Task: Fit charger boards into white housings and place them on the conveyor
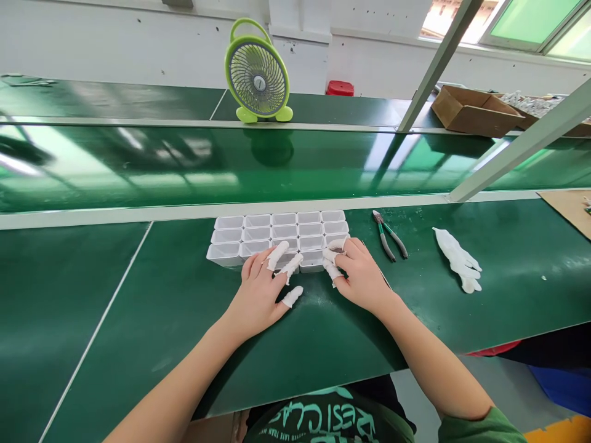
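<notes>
A clear plastic tray (240, 232) with several small square compartments lies on the green table in front of me. My left hand (261, 292) rests at its near edge, with white finger cots on thumb and two fingers, the fingertips touching the front row of compartments. My right hand (362, 274) sits at the tray's near right corner, also with white cots, fingertips on the rim there. Neither hand has lifted the tray; the compartments look empty.
Pliers (389, 235) with green handles lie right of the tray. A white glove (459, 259) lies further right. A green fan (257, 75) stands beyond the conveyor belt (184, 163). Cardboard boxes (475, 111) sit far right, and slanted metal posts (517, 151) cross there.
</notes>
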Available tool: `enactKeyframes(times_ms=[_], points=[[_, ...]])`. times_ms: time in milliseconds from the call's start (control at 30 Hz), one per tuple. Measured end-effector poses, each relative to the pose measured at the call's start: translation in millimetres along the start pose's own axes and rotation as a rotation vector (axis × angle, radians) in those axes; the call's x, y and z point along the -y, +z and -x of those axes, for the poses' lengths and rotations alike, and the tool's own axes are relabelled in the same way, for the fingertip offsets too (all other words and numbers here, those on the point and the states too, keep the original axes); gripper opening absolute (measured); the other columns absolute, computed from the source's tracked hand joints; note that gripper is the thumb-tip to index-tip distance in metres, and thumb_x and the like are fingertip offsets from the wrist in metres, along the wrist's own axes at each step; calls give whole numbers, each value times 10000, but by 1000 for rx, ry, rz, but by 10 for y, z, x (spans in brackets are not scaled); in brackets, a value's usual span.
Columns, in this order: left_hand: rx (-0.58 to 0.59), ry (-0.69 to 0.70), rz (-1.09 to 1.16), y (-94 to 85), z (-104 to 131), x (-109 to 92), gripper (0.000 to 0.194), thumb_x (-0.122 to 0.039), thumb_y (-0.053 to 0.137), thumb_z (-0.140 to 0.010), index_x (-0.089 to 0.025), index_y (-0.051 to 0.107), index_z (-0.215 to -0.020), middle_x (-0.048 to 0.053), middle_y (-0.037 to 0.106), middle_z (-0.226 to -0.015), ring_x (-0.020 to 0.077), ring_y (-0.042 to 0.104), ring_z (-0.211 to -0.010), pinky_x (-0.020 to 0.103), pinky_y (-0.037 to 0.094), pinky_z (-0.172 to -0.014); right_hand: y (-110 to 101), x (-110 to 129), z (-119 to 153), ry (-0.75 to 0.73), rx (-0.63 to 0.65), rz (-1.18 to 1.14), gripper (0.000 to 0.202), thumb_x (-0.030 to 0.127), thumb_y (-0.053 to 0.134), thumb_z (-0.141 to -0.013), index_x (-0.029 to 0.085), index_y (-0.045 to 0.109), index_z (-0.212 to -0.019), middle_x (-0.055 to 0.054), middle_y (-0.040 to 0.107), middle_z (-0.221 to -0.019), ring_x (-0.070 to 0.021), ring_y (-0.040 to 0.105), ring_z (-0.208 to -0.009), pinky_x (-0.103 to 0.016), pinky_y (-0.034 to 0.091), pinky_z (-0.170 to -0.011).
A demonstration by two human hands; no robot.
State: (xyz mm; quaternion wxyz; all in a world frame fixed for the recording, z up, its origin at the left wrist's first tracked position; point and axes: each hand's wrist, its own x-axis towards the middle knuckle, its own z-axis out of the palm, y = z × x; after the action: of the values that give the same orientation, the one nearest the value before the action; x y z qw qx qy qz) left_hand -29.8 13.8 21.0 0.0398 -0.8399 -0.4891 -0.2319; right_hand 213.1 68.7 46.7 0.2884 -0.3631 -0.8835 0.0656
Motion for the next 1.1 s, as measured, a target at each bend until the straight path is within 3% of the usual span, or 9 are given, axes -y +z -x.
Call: enactKeyframes(times_ms=[300,467,667,800,933,1100], points=[[-58,-26,29,50,12,23,524,-358,528,-970,-197,438,-1460,223,455,-1484,385,412,-1382,565,333,-1101,15,-39,6,-42,-60,6,215,113,523,-903,205,676,-1024,-126,663,-1032,-273,571,-953,-442,515,-789],[-55,-43,20,40,13,37,478,-350,533,-964,-205,495,-1418,217,458,-1484,386,405,-1389,559,341,-1092,13,-5,-2,-66,-45,58,221,139,544,-912,193,668,-1087,-154,656,-1172,-308,562,-1094,-488,519,-881],[-40,24,-31,32,5,13,307,-342,513,-973,-169,626,-1200,235,487,-1430,382,415,-1369,567,351,-1085,61,59,9,-97,81,189,184,200,598,-908,160,695,-1059,-196,609,-1283,-371,415,-1355,-550,437,-1054],[-34,29,-58,25,1,11,332,-332,512,-975,-153,604,-1239,250,468,-1441,389,407,-1370,577,352,-1082,89,72,20,-77,142,220,194,198,611,-894,168,699,-1064,-198,600,-1277,-382,379,-1390,-571,401,-1097],[-16,9,-31,29,4,5,281,-343,515,-974,-161,629,-1156,234,476,-1452,385,392,-1390,582,332,-1100,104,101,15,-44,153,212,225,160,605,-875,164,693,-1081,-202,597,-1265,-385,364,-1406,-562,411,-1090],[-14,-7,-40,44,10,-6,277,-336,521,-975,-151,633,-1149,239,490,-1442,397,396,-1389,590,307,-1106,113,133,7,-35,149,206,228,89,591,-806,166,695,-994,-208,598,-1249,-394,363,-1405,-577,403,-1086]])
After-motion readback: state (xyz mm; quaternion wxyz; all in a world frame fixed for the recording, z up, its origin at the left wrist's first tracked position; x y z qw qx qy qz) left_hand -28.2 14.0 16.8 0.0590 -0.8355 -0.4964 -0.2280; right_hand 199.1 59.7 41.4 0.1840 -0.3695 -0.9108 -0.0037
